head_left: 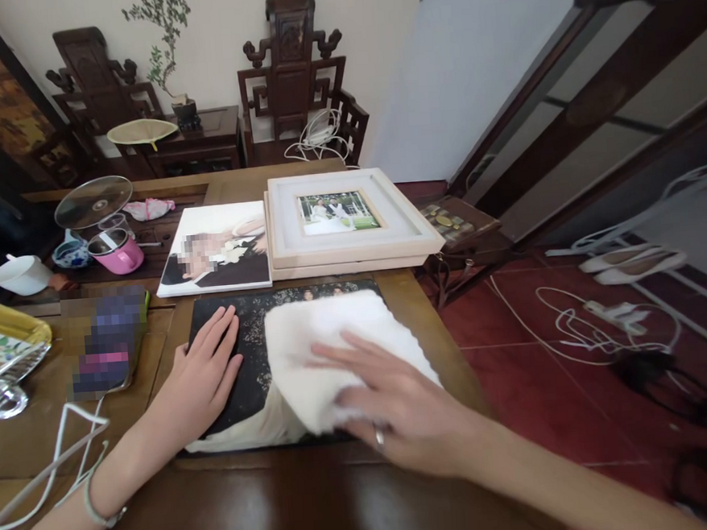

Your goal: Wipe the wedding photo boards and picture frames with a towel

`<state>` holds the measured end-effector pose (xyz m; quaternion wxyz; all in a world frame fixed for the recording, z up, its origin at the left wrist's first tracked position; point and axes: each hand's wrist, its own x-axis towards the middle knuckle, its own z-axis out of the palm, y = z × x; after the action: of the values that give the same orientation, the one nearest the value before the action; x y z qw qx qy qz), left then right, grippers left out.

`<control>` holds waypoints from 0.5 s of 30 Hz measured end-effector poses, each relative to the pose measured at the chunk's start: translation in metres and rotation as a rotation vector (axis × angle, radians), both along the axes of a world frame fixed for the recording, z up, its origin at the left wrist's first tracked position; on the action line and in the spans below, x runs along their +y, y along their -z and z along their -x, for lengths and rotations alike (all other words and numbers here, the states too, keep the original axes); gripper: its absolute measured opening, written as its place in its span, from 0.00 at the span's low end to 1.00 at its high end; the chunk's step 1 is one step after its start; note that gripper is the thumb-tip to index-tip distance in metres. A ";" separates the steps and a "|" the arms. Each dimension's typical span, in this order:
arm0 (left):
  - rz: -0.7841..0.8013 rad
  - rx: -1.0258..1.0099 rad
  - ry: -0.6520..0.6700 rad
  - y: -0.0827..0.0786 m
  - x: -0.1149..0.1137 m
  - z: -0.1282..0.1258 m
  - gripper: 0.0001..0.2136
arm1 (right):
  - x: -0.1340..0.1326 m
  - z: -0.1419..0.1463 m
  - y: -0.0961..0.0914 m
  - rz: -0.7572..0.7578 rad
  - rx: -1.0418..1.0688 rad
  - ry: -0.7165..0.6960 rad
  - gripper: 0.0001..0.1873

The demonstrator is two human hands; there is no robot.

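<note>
A dark photo print (250,333) with pale speckles and a white dress trailing along its lower edge lies flat on the wooden table (237,507). My left hand (207,376) rests open on its left side, fingers stretched out. Over the print's right part is a white cloth (301,329) with a wavy edge. My right hand (393,403), wearing a ring and slightly blurred, presses down on this cloth, some fingers spread over it and the lower ones bent at its edge. The cloth and hand hide much of the print.
Just behind lie a photo panel (241,261) and a stacked pale picture frame (343,245). To the left are a phone (111,346), white cable (63,435), pink mug (119,253) and white cup (21,276). The table's right edge drops to red floor tiles (486,352).
</note>
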<state>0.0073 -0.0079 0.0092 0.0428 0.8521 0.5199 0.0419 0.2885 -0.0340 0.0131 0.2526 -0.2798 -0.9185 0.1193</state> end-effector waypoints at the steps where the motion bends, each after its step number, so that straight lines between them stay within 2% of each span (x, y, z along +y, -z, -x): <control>1: 0.001 0.000 -0.005 0.000 0.000 0.000 0.25 | 0.012 0.001 0.001 0.008 -0.002 0.038 0.09; 4: -0.003 -0.010 -0.021 0.002 -0.001 0.000 0.24 | 0.038 0.009 0.005 0.036 -0.048 0.116 0.13; 6: -0.004 -0.014 -0.031 0.003 -0.001 -0.001 0.24 | 0.040 0.015 0.006 0.038 -0.093 0.118 0.13; 8: -0.004 -0.021 -0.040 0.003 -0.001 -0.001 0.24 | 0.030 0.020 0.005 0.023 -0.113 0.082 0.11; 13: 0.001 -0.052 -0.053 0.003 -0.001 -0.002 0.24 | -0.025 0.024 0.004 0.024 -0.080 -0.087 0.05; 15: 0.005 -0.056 -0.048 0.002 0.000 -0.001 0.24 | -0.038 0.023 0.003 0.036 -0.078 -0.151 0.04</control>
<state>0.0087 -0.0081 0.0068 0.0585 0.8378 0.5389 0.0654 0.2653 -0.0720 0.0103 0.2021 -0.2188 -0.9438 0.1433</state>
